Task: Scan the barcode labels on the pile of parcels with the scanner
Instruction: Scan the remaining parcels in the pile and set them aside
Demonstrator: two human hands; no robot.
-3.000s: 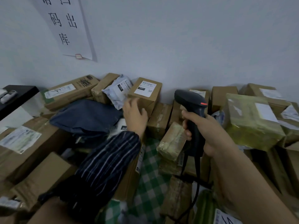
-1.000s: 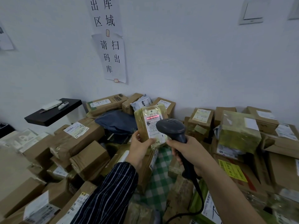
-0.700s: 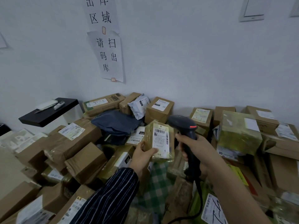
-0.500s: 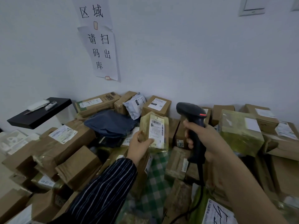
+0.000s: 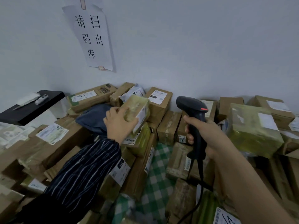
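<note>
My left hand (image 5: 119,122) grips a small tape-wrapped parcel (image 5: 137,109) over the middle of the pile, just in front of a dark blue bag (image 5: 92,118). The parcel's white barcode label (image 5: 141,118) is turned to the right and downward. My right hand (image 5: 205,136) holds the black corded scanner (image 5: 192,110) by its handle, upright, to the right of the parcel. The scanner's head points left and away, and no red beam shows on any label. Cardboard parcels (image 5: 159,102) with labels are stacked against the wall behind.
A black shelf (image 5: 30,107) with a white remote stands at left. A paper sign (image 5: 92,36) hangs on the wall. A large yellow-taped box (image 5: 252,128) sits at right. Green checked cloth (image 5: 157,175) shows between boxes below my hands.
My left hand carried the small parcel away from the scanner, forward toward the pile, and turned its label off to the side. The scanner moved right and upright; its red beam is gone.
</note>
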